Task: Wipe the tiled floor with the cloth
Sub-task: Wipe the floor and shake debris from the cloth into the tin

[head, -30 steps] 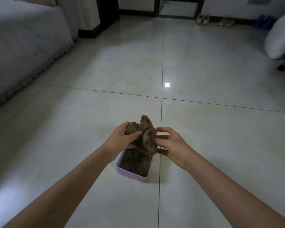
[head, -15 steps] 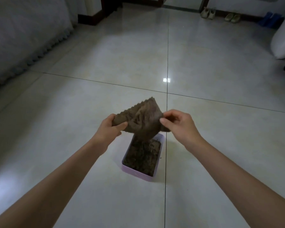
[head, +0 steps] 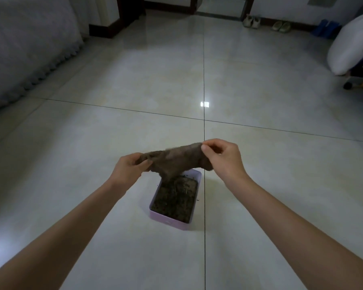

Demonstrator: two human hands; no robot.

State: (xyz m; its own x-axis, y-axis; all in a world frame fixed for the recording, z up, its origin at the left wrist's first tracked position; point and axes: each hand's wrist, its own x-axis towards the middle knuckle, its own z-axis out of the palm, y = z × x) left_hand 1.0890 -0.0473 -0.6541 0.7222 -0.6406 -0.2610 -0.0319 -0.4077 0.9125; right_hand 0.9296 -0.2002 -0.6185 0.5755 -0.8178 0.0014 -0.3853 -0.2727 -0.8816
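The glossy pale tiled floor (head: 113, 126) fills nearly the whole view, and the landmark on it is a small pink rectangular box (head: 170, 222) filled with dark crumbly matter. A dark grout line runs just to the right of the box, and another crosses it well beyond the box. Far to the box's left and beyond it lies a grey bed cover with a scalloped hem (head: 25, 42) that reaches the floor. Far to the box's right and beyond it sits a plump white cushion (head: 348, 47).

The brown fuzzy cloth (head: 176, 162) is off the floor, stretched in the air over the far end of the box. Its middle sags down to the dark contents; whether it touches them I cannot tell. The left hand (head: 127, 170) is above the box's far left corner, with its thumb and curled fingers pinching the cloth's left end. The right hand (head: 224, 162) is above and right of the box's far end, with its thumb and forefinger pinching the cloth's right end.

Well beyond the box, along the far wall, stand pale shoes (head: 251, 21), greenish slippers (head: 281, 26) and blue slippers (head: 325, 28). A few dark crumbs (head: 197, 199) lie on the floor just right of the box.
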